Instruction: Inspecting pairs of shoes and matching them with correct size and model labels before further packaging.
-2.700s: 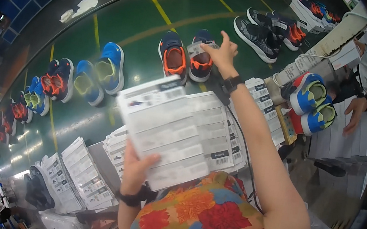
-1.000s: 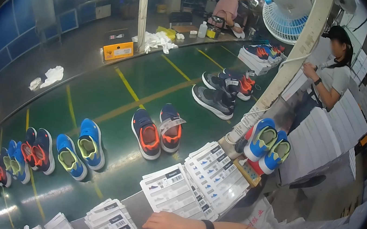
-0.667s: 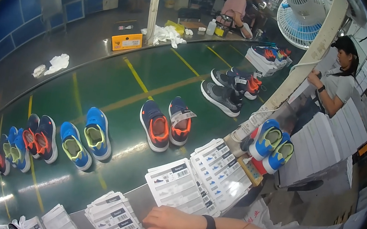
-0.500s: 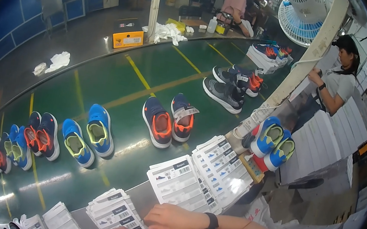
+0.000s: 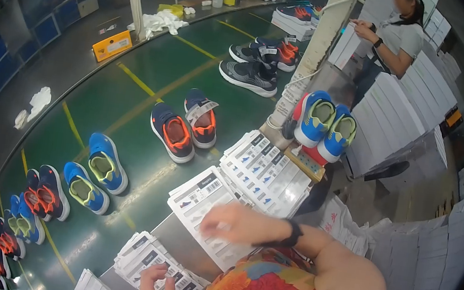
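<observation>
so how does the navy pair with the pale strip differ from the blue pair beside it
The navy pair has orange collar edges; the blue pair has lime-green ones. A pale strip lies across the navy pair's right shoe; none shows on the blue pair. Both have white soles and stand upright on the green surface.

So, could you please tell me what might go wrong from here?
The right hand is over the middle stack of sheets, whose edges look uneven, so a brush could push some out of line.

The right-hand stack lies close against it, so sheets might get mixed.

The clear label strip across one navy shoe could perhaps slip off if bumped.
</observation>
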A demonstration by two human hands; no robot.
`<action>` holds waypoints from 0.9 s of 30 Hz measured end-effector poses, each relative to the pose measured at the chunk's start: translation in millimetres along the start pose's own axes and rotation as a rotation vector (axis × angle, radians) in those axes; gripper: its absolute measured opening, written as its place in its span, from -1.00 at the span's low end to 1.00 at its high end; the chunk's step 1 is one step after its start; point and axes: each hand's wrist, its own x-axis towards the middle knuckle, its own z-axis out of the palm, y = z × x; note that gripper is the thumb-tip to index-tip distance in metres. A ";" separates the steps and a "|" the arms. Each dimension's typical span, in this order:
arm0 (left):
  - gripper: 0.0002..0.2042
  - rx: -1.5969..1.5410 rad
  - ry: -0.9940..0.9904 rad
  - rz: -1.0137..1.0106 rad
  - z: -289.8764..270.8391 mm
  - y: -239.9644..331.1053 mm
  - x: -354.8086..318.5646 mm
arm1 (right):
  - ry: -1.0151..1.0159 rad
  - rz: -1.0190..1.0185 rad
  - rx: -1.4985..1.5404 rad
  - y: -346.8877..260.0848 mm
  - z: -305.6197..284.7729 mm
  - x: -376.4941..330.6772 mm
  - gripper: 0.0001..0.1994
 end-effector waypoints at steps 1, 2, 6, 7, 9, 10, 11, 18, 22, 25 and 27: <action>-0.87 0.021 0.023 0.020 -0.5 -7.7 -1.8 | 0.194 0.050 -0.129 1.2 -24.4 -4.1 -0.84; -0.86 0.038 0.046 0.042 -1.5 -14.1 -4.0 | 0.400 0.055 -0.311 13.2 -46.1 -11.3 -0.85; -0.84 0.030 0.057 -0.146 -7.0 -26.0 -11.3 | 0.777 0.216 -0.561 32.0 -119.8 -31.7 -0.84; -0.84 0.026 0.051 -0.141 -7.1 -25.0 -8.3 | 0.783 0.220 -0.567 36.3 -134.0 -37.1 -0.84; -0.82 0.055 0.059 -0.122 -11.3 -19.5 -9.4 | 0.780 0.253 -0.564 41.1 -151.7 -35.9 -0.83; -0.82 0.057 0.063 -0.126 -13.0 -19.9 -8.7 | 0.776 0.251 -0.560 41.7 -156.2 -31.7 -0.83; -0.78 0.074 0.015 -0.150 -15.3 -20.6 -7.4 | 0.799 0.336 -0.535 41.2 -160.1 -27.3 -0.83; -0.78 0.122 0.021 -0.065 -24.4 -30.6 2.7 | 0.917 0.247 -0.869 95.0 -182.0 -17.7 -0.80; -0.61 0.431 0.040 0.109 -42.0 -50.4 57.4 | 0.981 0.185 -0.957 83.0 -167.4 -35.0 -0.84; -0.38 0.723 0.208 0.218 -46.0 -80.6 118.0 | 0.944 0.214 -0.802 54.2 -132.2 -33.9 -0.86; -0.27 0.945 0.259 0.117 -37.9 -85.1 162.4 | 0.913 0.219 -0.741 42.3 -109.0 -30.1 -0.86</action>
